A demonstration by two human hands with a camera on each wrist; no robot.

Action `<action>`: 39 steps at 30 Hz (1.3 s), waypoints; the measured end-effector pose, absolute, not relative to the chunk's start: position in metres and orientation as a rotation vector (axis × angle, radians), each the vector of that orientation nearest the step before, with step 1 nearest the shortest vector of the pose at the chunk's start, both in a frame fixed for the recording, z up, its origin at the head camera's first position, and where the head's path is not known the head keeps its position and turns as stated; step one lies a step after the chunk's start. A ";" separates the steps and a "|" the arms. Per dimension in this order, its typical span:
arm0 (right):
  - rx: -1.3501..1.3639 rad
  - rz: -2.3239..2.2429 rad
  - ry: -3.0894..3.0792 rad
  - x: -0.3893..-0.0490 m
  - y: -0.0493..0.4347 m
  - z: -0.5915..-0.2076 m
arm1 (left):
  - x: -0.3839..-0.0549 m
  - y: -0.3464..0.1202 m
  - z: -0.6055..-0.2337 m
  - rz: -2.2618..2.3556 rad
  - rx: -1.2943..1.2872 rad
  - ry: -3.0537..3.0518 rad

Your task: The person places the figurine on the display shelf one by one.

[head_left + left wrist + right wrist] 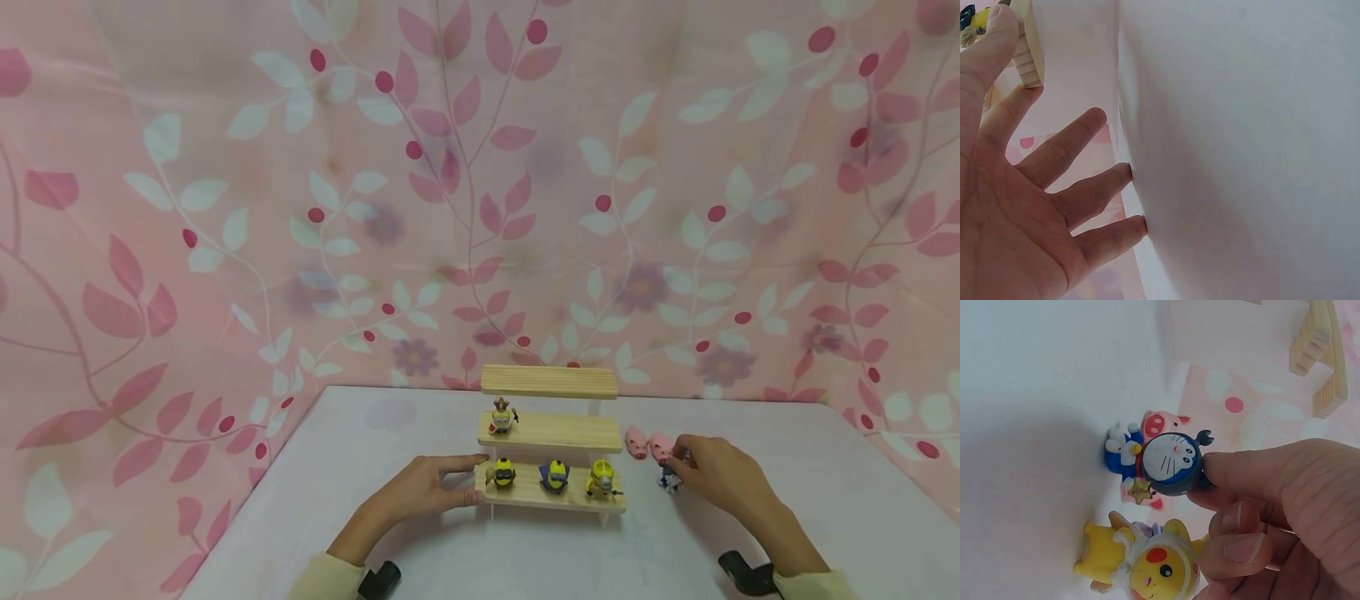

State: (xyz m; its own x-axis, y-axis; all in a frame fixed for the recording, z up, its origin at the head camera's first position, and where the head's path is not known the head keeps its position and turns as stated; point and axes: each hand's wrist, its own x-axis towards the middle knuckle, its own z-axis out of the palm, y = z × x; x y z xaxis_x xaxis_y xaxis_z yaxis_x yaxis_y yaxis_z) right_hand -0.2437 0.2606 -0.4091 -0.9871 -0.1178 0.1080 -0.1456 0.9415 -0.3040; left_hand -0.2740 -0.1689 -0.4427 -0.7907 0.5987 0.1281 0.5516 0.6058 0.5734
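My right hand [716, 475] pinches a blue-and-white Doraemon figurine [1169, 462] by the head between thumb and index finger. A yellow Pikachu figurine [1161, 570] in a white hood is beside it, with my other curled fingers at its ear. My left hand [422, 492] grips the left end of the wooden stepped shelf [540, 498] at its lowest board, thumb at the front and index finger behind. Its remaining fingers are spread near the tabletop. On that board stand three yellow Minion figurines [555, 476]; another Minion [502, 417] in a hat stands at the middle board's left.
Two pink pig figurines [636, 443] sit on the white table [420, 550], between the shelf and my right hand. The shelf's top board [549, 381] holds no figurine. A pink floral cloth [465, 208] hangs behind the table.
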 end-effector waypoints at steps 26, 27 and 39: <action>0.209 0.597 -2.988 -0.230 0.248 -0.383 | -0.276 -0.171 -0.444 0.933 0.987 2.755; 0.212 0.596 -2.988 -0.230 0.247 -0.381 | -0.277 -0.171 -0.444 0.933 0.988 2.756; 0.248 0.534 -2.930 -0.221 0.236 -0.361 | -0.276 -0.172 -0.445 0.939 0.987 2.764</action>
